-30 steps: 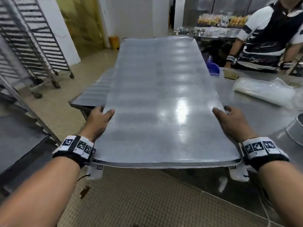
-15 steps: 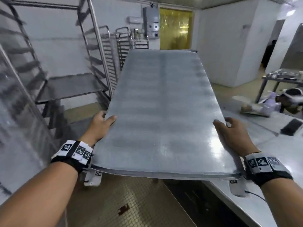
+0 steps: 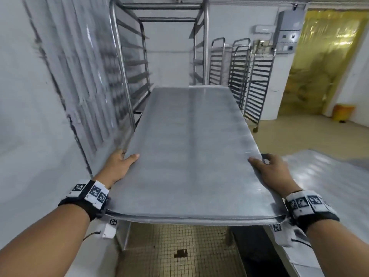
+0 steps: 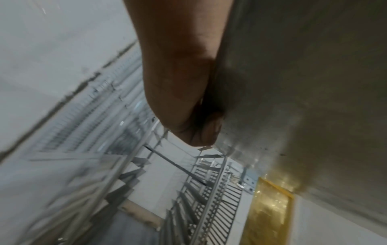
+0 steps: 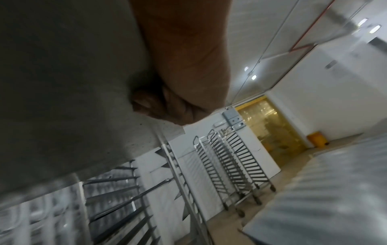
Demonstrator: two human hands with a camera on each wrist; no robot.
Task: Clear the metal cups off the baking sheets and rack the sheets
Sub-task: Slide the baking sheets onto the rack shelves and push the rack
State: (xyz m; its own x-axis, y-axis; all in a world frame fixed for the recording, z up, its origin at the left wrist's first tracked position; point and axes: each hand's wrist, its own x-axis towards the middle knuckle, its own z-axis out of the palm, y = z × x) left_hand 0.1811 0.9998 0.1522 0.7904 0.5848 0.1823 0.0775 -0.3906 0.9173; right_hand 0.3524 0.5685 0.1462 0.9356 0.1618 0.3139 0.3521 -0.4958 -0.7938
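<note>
I carry a bare grey baking sheet [image 3: 187, 152] level in front of me, long side pointing away. My left hand [image 3: 121, 163] grips its left edge, thumb on top and fingers curled beneath. On the opposite edge my right hand [image 3: 267, 168] holds it the same way. From below, the left wrist view shows the sheet's underside [image 4: 303, 99] with my curled fingers [image 4: 201, 129] against it; the right wrist view shows the underside [image 5: 62, 82] and fingers [image 5: 163, 107] likewise. A tall steel rack [image 3: 159, 56] with empty side rails stands straight ahead, the sheet's far end near it. No metal cups are in view.
More wheeled racks [image 3: 241, 76] stand against the wall to the right, seen too as racks [image 5: 230, 165] from the right wrist. A steel table [image 3: 327, 176] lies at my right. A yellow strip-curtain doorway [image 3: 329, 62] and a yellow bin [image 3: 343, 111] are far right. Tiled floor [image 3: 175, 254] below.
I have turned left with the sheet, away from the table and the other person; the tall empty rack now stands directly ahead. Both hands keep their grip.
</note>
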